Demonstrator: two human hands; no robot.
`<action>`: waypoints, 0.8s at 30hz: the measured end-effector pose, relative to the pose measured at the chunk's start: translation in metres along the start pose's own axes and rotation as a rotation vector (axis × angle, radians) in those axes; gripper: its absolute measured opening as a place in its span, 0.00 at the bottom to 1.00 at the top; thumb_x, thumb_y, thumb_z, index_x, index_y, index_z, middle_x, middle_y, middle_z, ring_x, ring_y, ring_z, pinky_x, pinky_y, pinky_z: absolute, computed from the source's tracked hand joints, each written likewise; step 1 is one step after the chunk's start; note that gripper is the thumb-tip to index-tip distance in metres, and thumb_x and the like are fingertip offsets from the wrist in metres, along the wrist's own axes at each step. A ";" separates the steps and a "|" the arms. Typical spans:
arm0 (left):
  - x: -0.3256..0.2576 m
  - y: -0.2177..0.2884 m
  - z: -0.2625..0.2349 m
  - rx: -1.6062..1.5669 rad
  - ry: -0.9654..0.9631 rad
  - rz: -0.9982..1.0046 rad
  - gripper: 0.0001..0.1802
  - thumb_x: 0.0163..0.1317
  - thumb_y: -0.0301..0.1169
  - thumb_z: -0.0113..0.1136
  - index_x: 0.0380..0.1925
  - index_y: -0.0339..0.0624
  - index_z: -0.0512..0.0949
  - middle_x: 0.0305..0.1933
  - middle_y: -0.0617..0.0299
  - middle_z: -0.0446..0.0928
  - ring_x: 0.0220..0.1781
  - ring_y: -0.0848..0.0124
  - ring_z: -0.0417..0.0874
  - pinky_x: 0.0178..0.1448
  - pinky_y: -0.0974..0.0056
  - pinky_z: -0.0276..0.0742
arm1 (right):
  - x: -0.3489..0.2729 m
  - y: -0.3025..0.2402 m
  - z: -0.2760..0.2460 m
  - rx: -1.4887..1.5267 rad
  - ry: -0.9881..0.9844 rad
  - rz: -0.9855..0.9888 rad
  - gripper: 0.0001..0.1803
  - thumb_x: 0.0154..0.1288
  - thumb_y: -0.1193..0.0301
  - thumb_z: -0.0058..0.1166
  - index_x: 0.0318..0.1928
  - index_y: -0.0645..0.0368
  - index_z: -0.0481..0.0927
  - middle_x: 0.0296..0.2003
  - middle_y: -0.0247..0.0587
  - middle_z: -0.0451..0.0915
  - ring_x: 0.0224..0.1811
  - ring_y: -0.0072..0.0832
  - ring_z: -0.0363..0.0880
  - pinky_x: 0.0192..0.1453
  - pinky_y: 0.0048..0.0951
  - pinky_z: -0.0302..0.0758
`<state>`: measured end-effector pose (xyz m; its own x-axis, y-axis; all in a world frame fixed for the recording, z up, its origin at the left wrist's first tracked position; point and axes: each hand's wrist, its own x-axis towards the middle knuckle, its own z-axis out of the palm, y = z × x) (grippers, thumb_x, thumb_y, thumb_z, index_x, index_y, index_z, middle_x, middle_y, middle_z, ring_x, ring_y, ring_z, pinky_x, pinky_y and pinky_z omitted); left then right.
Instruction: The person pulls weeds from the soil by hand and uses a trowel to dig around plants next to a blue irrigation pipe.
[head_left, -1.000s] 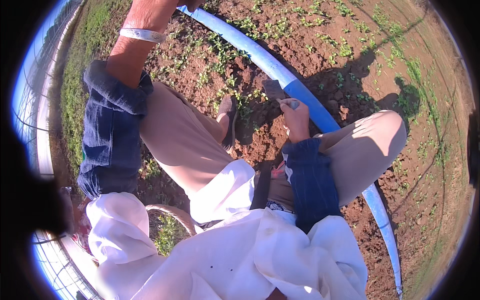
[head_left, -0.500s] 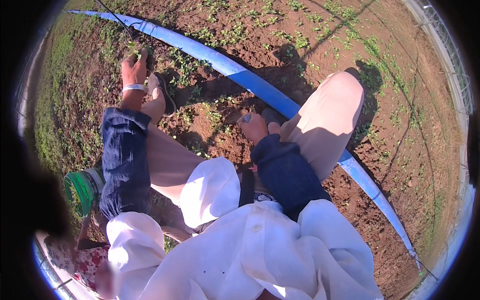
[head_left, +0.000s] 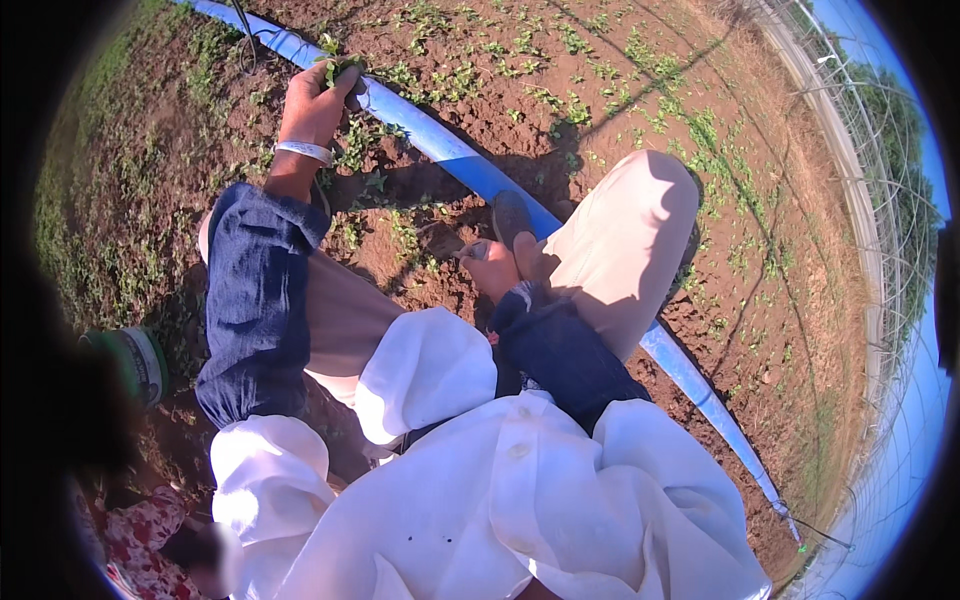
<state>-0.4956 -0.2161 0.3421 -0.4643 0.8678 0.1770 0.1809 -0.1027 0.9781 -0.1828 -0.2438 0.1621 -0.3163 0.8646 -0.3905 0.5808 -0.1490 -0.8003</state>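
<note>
My left hand (head_left: 314, 108), with a white band at the wrist, is closed on a small bunch of leafy green weeds (head_left: 331, 72). It reaches forward, right beside the blue hose (head_left: 430, 129) that crosses the soil. Low between my knees, my right hand (head_left: 492, 270) is curled closed beside my right shoe (head_left: 511, 217). Something small and greyish (head_left: 479, 251) shows at its fingers, too unclear to name. Loose reddish-brown soil (head_left: 385, 262) with small green plants lies between the two hands.
A green bucket (head_left: 142, 366) stands at my left. Behind it, at the lower left, a person in red-and-white patterned cloth (head_left: 140, 535) is partly visible. A thin black tube (head_left: 243, 22) meets the hose at the far left. A wire fence (head_left: 875, 210) runs along the right.
The view has shifted. My left hand has moved right, up to the hose, with more leaves showing in its fingers. My right hand stays closed by my right foot.
</note>
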 end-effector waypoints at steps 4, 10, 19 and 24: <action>-0.007 0.000 0.002 -0.024 0.030 -0.021 0.09 0.64 0.34 0.59 0.33 0.41 0.82 0.23 0.71 0.77 0.20 0.84 0.70 0.23 0.75 0.62 | 0.000 0.004 0.005 0.010 0.089 -0.113 0.06 0.54 0.70 0.59 0.31 0.59 0.82 0.25 0.39 0.81 0.25 0.27 0.76 0.30 0.30 0.72; 0.003 -0.013 0.000 -0.023 0.077 -0.061 0.09 0.65 0.34 0.58 0.39 0.41 0.81 0.21 0.71 0.76 0.16 0.85 0.68 0.17 0.77 0.59 | 0.007 0.015 0.003 0.001 0.122 -0.163 0.07 0.53 0.70 0.59 0.31 0.60 0.83 0.26 0.41 0.82 0.26 0.27 0.79 0.35 0.32 0.74; 0.001 -0.016 0.042 0.027 -0.010 -0.063 0.08 0.66 0.34 0.57 0.35 0.40 0.77 0.26 0.67 0.75 0.22 0.81 0.69 0.25 0.73 0.62 | 0.021 0.037 -0.006 0.013 0.251 -0.035 0.06 0.50 0.71 0.58 0.31 0.56 0.81 0.28 0.47 0.82 0.34 0.44 0.81 0.38 0.41 0.76; -0.002 -0.043 0.023 0.389 -0.195 -0.024 0.14 0.70 0.33 0.51 0.48 0.35 0.76 0.34 0.58 0.80 0.26 0.79 0.74 0.27 0.75 0.66 | 0.025 0.021 0.005 0.067 0.099 -0.063 0.08 0.47 0.74 0.55 0.31 0.56 0.79 0.29 0.47 0.80 0.37 0.46 0.80 0.40 0.46 0.74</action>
<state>-0.4827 -0.2028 0.2975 -0.3061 0.9473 0.0945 0.5030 0.0767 0.8609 -0.1823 -0.2278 0.1334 -0.2727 0.9159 -0.2947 0.5097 -0.1222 -0.8516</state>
